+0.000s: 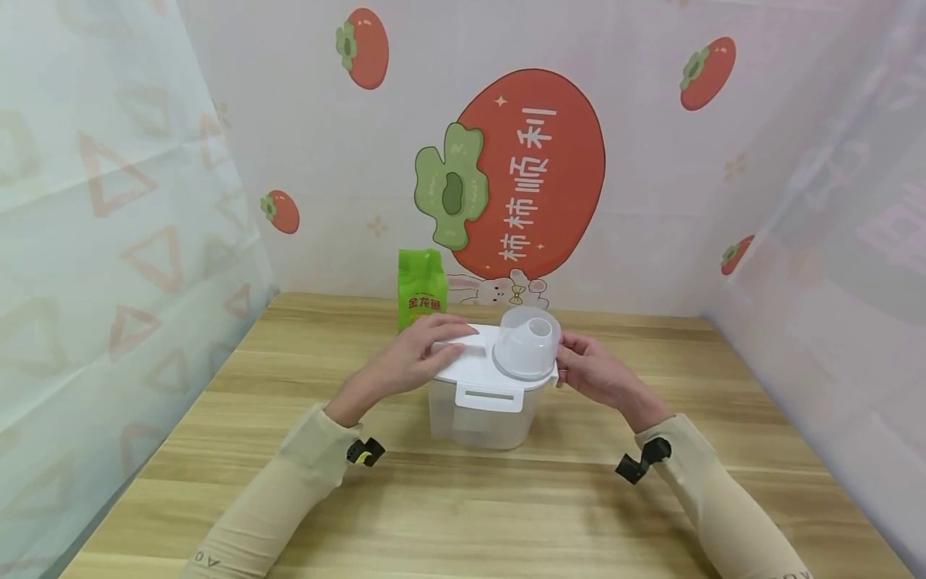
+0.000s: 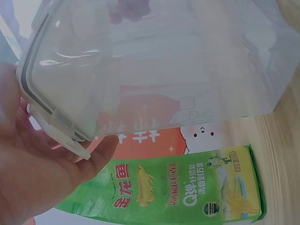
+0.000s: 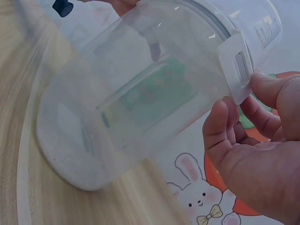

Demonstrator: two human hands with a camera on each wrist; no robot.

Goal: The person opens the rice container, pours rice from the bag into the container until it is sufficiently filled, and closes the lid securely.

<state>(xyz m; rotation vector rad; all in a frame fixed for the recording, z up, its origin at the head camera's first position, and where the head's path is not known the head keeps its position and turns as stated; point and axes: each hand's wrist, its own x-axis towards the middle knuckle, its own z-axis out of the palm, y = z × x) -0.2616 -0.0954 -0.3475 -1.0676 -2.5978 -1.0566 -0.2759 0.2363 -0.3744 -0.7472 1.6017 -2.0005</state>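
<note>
A clear plastic storage container [image 1: 481,426] stands upright on the table, with a white lid [image 1: 473,371] and an upturned clear measuring cup [image 1: 524,358] on top. My left hand [image 1: 412,354] holds the lid at its left end, and in the left wrist view its fingers lie around a white latch [image 2: 70,143] that sticks outward. At the other end, my right hand [image 1: 593,370] pinches the slotted side latch [image 3: 236,70], thumb at its edge and fingers beneath. The front latch [image 1: 489,398] faces me. Through the transparent walls, no contents show.
A green rice bag [image 1: 419,281] stands upright behind the container, on the left. The wooden table [image 1: 448,515] is bounded by printed cloth walls at the back and both sides. Black wrist mounts [image 1: 644,461] are strapped over the sleeves.
</note>
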